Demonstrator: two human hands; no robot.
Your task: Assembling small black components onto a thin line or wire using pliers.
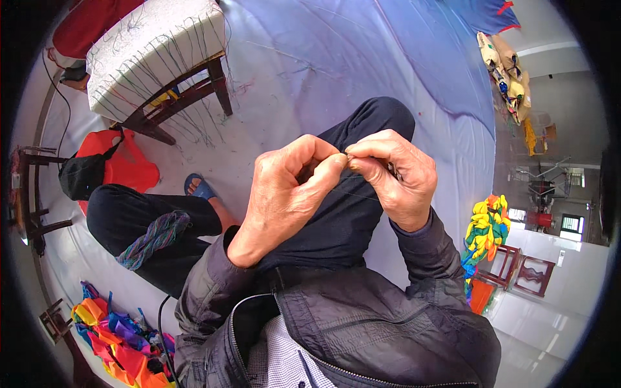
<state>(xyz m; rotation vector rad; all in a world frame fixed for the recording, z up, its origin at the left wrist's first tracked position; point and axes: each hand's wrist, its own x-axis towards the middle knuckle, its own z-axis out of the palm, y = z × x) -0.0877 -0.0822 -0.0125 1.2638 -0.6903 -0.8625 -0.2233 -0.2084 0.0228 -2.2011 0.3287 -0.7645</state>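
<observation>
Thread (348,157) sits pinched in the left hand (283,187) and right hand (404,178), fingertips close together.

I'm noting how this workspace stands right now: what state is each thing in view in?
Left hand: thumb and finger pinched shut
Right hand: pinched shut, close against the left; whatever is between them is too small to tell
Yarn: twisted into a hank, lying across a leg
Jacket: unzipped
Blue slipper: worn
White padded seat: trailing loose threads
Colourful cloth: heaped, crumpled
</observation>
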